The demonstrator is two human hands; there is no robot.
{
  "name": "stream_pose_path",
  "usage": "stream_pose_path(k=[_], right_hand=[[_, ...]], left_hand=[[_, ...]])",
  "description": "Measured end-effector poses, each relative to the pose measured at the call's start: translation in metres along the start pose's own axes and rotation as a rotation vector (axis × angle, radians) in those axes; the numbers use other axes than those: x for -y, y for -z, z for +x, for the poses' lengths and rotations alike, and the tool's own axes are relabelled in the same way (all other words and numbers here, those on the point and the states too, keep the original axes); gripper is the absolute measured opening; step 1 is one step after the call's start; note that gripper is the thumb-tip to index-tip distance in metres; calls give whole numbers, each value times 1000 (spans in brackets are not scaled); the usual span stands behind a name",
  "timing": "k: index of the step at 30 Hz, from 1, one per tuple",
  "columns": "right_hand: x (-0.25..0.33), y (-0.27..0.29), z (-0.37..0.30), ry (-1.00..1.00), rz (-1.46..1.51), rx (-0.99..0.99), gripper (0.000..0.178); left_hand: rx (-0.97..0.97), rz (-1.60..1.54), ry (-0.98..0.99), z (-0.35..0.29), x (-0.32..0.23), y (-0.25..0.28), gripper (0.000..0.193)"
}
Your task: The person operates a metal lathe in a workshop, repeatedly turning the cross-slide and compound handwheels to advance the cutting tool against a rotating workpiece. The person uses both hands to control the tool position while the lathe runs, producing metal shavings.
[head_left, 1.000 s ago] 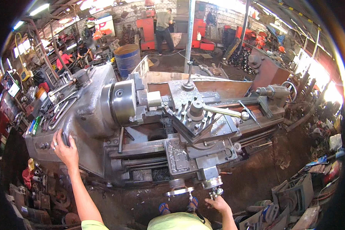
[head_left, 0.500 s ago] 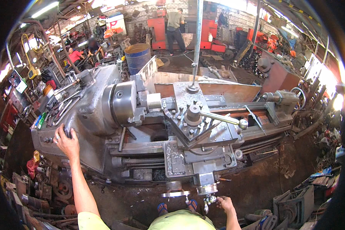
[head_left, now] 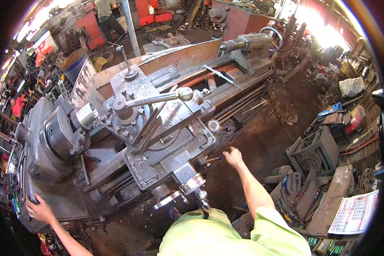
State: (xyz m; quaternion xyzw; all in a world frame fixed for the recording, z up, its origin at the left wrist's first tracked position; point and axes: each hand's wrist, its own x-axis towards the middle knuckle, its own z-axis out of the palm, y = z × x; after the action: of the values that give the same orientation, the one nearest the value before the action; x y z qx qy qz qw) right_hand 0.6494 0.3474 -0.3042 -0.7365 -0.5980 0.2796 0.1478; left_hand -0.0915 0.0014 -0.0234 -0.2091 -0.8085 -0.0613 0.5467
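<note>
My left hand point(head_left: 39, 209) rests at the front of the lathe's headstock point(head_left: 49, 181), its fingers closed around a dark knob, mostly hidden. My right hand point(head_left: 233, 158) is just right of a short lever with a brown handle point(head_left: 213, 159) on the carriage. Its fingers are loosely bent and apart, with nothing seen in them. A threaded metal cylinder point(head_left: 87, 116) sits in the chuck point(head_left: 59, 133). Beside it stands the tool post point(head_left: 124, 112), with a ball-ended clamping handle point(head_left: 158, 98) pointing right. Metal chips lie on the carriage point(head_left: 143, 168).
A handwheel point(head_left: 166, 199) and a ball-handled crank point(head_left: 202, 196) stick out close to my body. The tailstock point(head_left: 249, 45) stands at the bed's far right. Scrap metal and a box-shaped metal frame point(head_left: 313, 149) lie to the right. A person point(head_left: 106, 17) stands in the background.
My view has swung to the right. My right hand has left the ball-handled crank and moved up toward the brown-handled lever. My left hand stays on the headstock.
</note>
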Motion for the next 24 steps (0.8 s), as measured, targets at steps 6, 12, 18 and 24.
stream_pose_path(k=[6, 12, 18, 24], right_hand=[[50, 25, 66, 125, -287, -113, 61], [68, 25, 136, -50, -613, 342, 36], [-11, -33, 145, 399, -589, -39, 23], [-105, -73, 118, -53, -168, 171, 46]], left_hand=[[-30, -2, -34, -4, 1, 2, 44], [6, 2, -38, 4, -30, 26, 45], [49, 47, 18, 4, -46, 47, 53], [36, 40, 36, 6, -54, 48, 54]])
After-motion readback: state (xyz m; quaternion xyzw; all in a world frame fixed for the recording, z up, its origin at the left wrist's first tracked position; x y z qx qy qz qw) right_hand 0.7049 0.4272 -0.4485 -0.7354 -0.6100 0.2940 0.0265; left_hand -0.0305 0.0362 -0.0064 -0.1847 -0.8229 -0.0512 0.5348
